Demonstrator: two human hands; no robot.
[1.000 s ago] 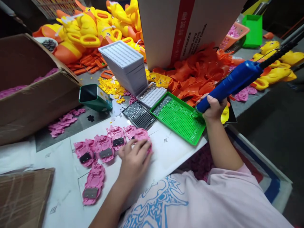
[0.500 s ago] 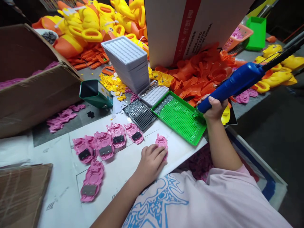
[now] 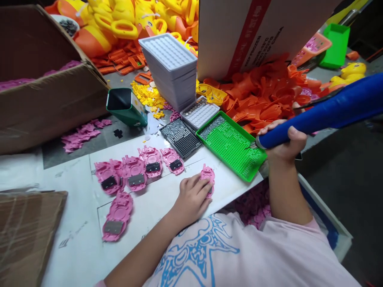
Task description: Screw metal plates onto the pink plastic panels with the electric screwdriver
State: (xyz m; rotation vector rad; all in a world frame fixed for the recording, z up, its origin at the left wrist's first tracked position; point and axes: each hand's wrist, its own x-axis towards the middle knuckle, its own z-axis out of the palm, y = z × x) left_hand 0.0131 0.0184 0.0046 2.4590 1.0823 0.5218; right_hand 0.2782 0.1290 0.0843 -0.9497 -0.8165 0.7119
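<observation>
My right hand (image 3: 285, 145) is closed around a blue electric screwdriver (image 3: 326, 109). The tool lies nearly level, its thin bit pointing left over a green perforated screw tray (image 3: 231, 149) with small metal screws in its holes. On the white work surface, my left hand (image 3: 193, 197) holds down a pink plastic housing (image 3: 207, 175), fingers curled over its lower half and partly hiding it. Left of that hand lie several similar pink housings (image 3: 134, 171) with dark rectangular covers. One more pink housing (image 3: 118, 215) sits apart, nearer to me.
A black screw tray (image 3: 181, 137) adjoins the green one. Behind stand a stack of white trays (image 3: 172, 75) and a dark green container (image 3: 125, 107). Orange parts (image 3: 257, 91) pile before a large carton (image 3: 221, 36). An open cardboard box (image 3: 44, 107) stands left; yellow duck toys (image 3: 119, 20) fill the back.
The screwdriver has tipped flatter, its rear end swinging down and right, while its bit stays over the green tray. My left hand remains on the pink housing. The view has shifted slightly.
</observation>
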